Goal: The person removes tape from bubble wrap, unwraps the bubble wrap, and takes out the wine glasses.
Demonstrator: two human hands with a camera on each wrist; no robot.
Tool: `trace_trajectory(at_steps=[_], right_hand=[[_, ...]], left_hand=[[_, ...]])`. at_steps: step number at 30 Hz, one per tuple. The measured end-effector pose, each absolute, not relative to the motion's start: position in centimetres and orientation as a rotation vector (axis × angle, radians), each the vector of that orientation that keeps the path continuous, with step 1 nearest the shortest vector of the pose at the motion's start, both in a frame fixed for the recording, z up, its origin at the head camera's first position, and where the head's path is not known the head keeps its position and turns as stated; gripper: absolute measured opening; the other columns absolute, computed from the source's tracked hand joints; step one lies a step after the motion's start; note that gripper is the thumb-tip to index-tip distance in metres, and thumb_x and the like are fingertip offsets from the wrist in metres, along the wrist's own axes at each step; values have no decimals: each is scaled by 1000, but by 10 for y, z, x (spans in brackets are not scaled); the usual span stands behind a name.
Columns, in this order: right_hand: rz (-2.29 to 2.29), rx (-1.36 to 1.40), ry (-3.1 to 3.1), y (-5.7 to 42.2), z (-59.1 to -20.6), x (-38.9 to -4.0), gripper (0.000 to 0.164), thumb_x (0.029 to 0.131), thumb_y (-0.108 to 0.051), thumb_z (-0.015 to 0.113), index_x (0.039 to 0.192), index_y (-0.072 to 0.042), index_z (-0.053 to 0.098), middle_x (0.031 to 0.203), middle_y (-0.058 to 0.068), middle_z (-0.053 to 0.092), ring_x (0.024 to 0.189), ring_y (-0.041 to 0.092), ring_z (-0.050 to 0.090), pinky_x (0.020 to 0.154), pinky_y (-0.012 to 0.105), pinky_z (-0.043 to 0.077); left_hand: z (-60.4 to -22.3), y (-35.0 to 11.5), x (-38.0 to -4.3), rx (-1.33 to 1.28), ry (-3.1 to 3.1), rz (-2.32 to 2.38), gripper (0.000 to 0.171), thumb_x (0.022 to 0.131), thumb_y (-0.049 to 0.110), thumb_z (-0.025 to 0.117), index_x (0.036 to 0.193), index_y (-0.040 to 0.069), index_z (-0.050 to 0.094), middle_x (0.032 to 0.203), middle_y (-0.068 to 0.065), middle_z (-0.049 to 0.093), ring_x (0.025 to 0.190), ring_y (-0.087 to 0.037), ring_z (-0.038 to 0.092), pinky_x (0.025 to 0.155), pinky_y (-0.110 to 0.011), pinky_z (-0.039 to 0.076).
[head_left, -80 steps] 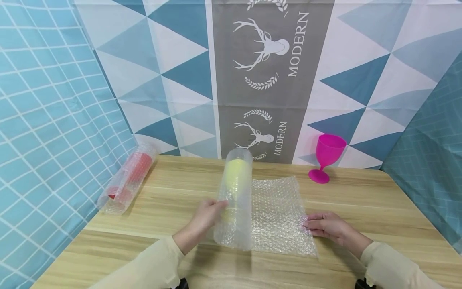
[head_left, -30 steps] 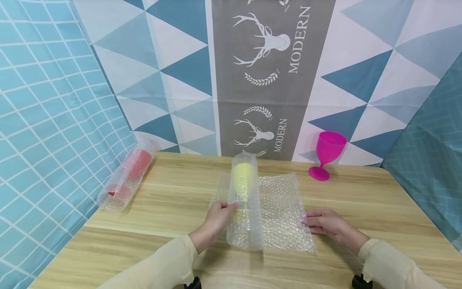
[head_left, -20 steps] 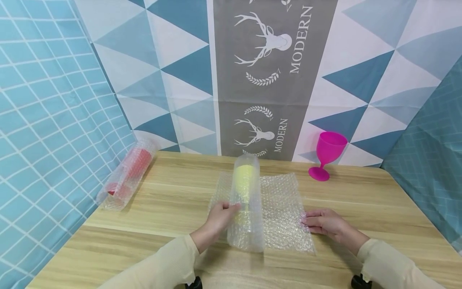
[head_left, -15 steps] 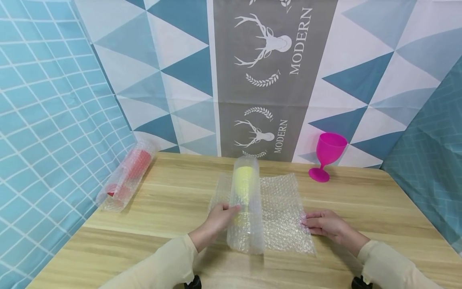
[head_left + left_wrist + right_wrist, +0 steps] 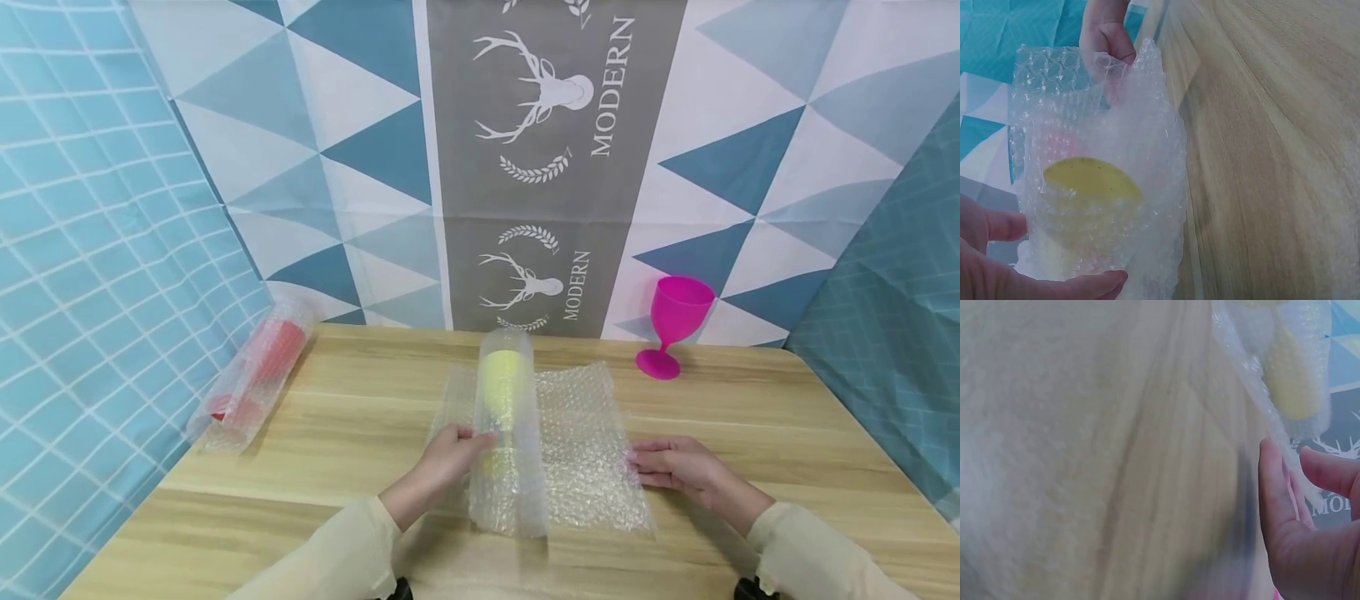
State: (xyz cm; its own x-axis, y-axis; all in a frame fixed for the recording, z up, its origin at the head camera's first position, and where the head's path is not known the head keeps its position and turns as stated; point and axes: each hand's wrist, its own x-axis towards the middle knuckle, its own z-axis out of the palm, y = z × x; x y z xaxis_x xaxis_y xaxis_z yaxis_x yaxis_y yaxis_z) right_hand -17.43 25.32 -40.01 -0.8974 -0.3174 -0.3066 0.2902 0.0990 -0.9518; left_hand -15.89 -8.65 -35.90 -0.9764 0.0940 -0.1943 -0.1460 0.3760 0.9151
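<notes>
A yellow goblet [image 5: 501,379] lies inside a roll of clear bubble wrap [image 5: 585,450] in the middle of the table. My left hand [image 5: 444,460] grips the roll from its left side, thumb on top; the left wrist view shows the goblet's yellow rim [image 5: 1091,176] through the plastic. Flat wrap spreads out on both sides of the roll. At the sheet's right edge, my right hand [image 5: 686,468] pinches the plastic. The right wrist view has that edge between the thumb [image 5: 1329,470] and fingers. Some left fingers are hidden behind the roll.
A pink goblet [image 5: 678,312] stands upright at the back right, near the patterned backdrop [image 5: 555,167]. Against the blue tiled cloth [image 5: 90,275] on the left lies a bubble-wrapped red object [image 5: 277,350]. All rest on a wooden table [image 5: 330,467].
Compared with the earliest frame, the rolled goblet has shifted slightly right and lower with my left hand, and loose wrap now shows to its left. My right hand has stayed at the sheet's edge.
</notes>
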Motion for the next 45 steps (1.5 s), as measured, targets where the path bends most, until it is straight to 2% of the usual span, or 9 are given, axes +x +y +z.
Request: trace_trajectory(at_steps=[6, 12, 19, 24, 28, 31, 38, 45], right_hand=[[-1891, -18, 1965, 259, -387, -179, 46, 92, -7, 60, 123, 23, 45, 93, 2, 73, 85, 11, 71, 84, 28, 59], [-1738, 30, 2215, 262, -369, -185, 50, 94, -15, 60, 123, 23, 46, 97, 10, 74, 86, 12, 72, 81, 30, 60], [-1583, 136, 2449, 257, -352, -191, 49, 92, -19, 63, 121, 18, 50, 93, 8, 73, 82, 12, 70, 79, 31, 60], [-1453, 100, 2654, 249, -343, -196, 48, 91, -25, 65, 117, 14, 56, 95, 16, 72, 80, 17, 71, 75, 31, 61], [-1298, 41, 2860, 240, -336, -202, 42, 89, -30, 68, 111, 6, 64, 93, 16, 72, 76, 16, 70, 66, 28, 58], [-1220, -20, 2997, 231, -327, -208, 37, 87, -30, 69, 105, 2, 68, 91, 14, 73, 75, 16, 69, 61, 26, 54], [-1232, -138, 3029, 205, -311, -218, 28, 86, -24, 69, 100, 0, 70, 91, 14, 73, 82, 21, 69, 63, 25, 54], [-1233, -187, 3022, 185, -310, -230, 25, 84, -26, 71, 93, -3, 72, 87, 13, 74, 78, 18, 70, 63, 25, 53]], left_hand=[[-356, -83, -162, -46, 2428, 1606, 67, 88, 35, 65, 129, -13, 43, 129, -30, 52, 115, -43, 54, 96, -54, 48], [-356, -83, -163, -31, 2435, 1582, 75, 86, 37, 67, 133, -15, 39, 132, -34, 50, 120, -49, 50, 100, -58, 45], [-360, -88, -162, -35, 2458, 1597, 74, 86, 35, 68, 131, -16, 40, 125, -31, 55, 114, -45, 55, 95, -53, 50], [-364, -91, -162, -48, 2487, 1571, 74, 85, 37, 69, 131, -15, 42, 122, -29, 56, 110, -42, 57, 91, -51, 52], [-368, -91, -163, -53, 2483, 1552, 75, 85, 40, 69, 130, -13, 43, 120, -26, 57, 107, -36, 59, 88, -49, 53], [-368, -90, -165, -38, 2477, 1536, 78, 85, 43, 68, 132, -13, 42, 120, -26, 56, 107, -36, 58, 89, -50, 52], [-365, -86, -164, 1, 2485, 1525, 78, 86, 43, 67, 132, -14, 41, 122, -26, 56, 110, -39, 57, 92, -53, 51], [-366, -87, -161, 8, 2514, 1512, 72, 86, 41, 66, 127, -14, 46, 117, -25, 58, 105, -33, 58, 87, -48, 53]])
